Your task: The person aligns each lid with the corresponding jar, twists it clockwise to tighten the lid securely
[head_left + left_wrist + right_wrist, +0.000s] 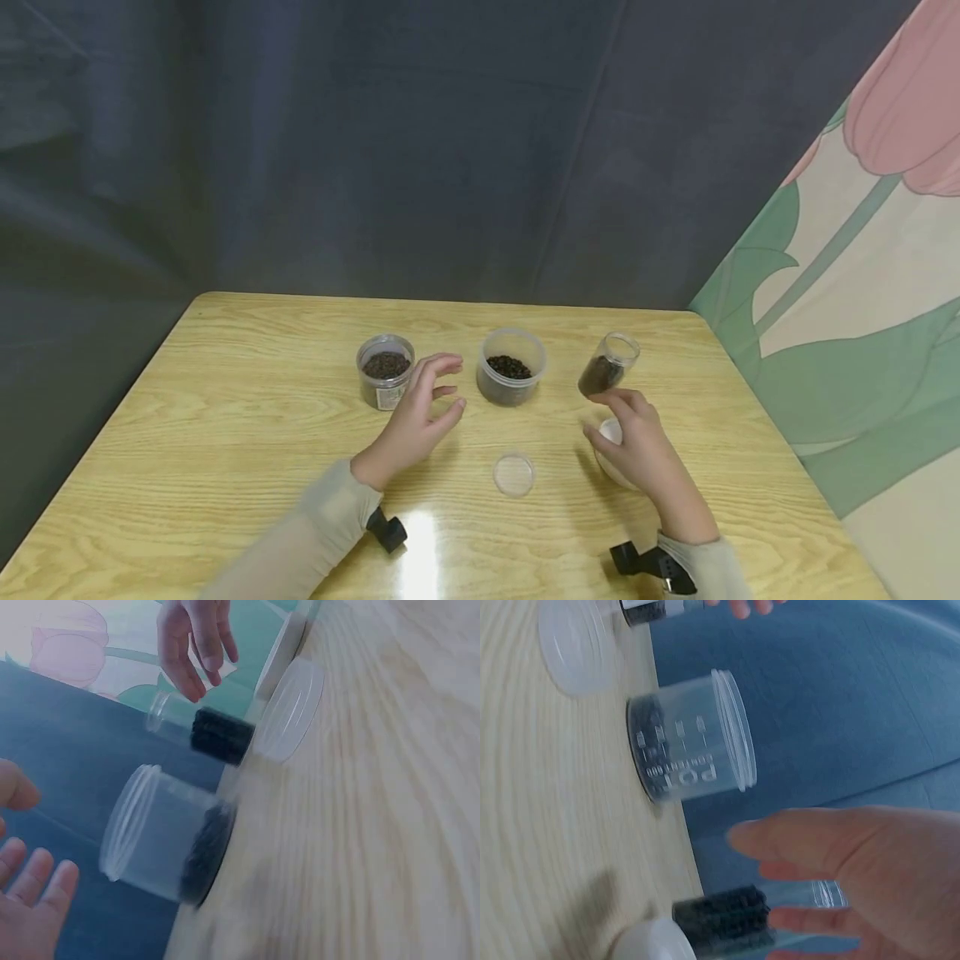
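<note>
My left hand (412, 429) hovers beside a clear screw-top jar (373, 390) of dark brown grains, thumb and fingers apart with nothing between them. To its right stands an uncovered plastic tub (508, 395), holding dark beans or pellets at the bottom. Over a white round lid-like piece (611, 431), which it partly covers, is my right hand (637, 442); its fingers are loosely bent and hold nothing. Just beyond those fingertips stands a narrow clear jar (604, 368), partly filled with dark contents. A translucent round lid (513, 475) lies flat between the hands.
All of this is on a wood-grain table (247, 417). Behind the far edge hangs a dark cloth (420, 167), and a tulip-patterned cloth (862, 333) runs along the right side. Each wrist carries a small black camera.
</note>
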Action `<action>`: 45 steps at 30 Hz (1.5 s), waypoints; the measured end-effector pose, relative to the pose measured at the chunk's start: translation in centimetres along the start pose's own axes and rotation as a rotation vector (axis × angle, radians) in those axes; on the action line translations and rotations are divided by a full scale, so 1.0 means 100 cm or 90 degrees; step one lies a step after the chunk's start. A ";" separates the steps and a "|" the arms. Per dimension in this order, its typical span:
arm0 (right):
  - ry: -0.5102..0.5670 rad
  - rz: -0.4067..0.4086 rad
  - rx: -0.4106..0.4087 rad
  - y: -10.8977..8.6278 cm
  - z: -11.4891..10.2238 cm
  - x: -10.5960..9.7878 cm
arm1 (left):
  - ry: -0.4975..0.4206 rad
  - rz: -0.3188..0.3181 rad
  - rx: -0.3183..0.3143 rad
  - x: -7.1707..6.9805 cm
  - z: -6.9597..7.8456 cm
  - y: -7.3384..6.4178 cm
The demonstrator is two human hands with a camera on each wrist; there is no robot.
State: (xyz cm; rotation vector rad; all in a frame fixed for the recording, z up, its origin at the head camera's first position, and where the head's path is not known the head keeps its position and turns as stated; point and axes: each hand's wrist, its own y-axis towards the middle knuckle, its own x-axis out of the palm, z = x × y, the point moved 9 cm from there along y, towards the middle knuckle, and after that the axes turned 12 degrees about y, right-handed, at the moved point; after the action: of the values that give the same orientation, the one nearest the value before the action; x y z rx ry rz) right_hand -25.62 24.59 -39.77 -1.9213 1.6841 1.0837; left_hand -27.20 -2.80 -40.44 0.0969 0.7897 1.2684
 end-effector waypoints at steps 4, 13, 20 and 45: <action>-0.013 -0.051 0.087 -0.004 0.018 0.000 | -0.034 -0.059 -0.098 0.021 -0.018 0.004; -0.055 -0.125 0.212 -0.010 0.048 0.004 | -0.034 -0.068 -0.231 0.040 -0.050 0.013; -0.076 -0.134 0.220 -0.010 0.053 0.005 | -0.003 -0.078 -0.282 0.053 -0.067 0.018; -0.090 -0.111 0.207 -0.011 0.050 0.008 | -0.031 -0.012 -0.241 0.062 -0.071 0.026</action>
State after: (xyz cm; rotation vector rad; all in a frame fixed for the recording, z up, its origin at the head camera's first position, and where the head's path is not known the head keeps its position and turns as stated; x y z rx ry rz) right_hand -26.12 27.78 -43.80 -1.7054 1.4807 0.8042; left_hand -32.97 1.06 -47.39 -0.1837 0.4971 1.3708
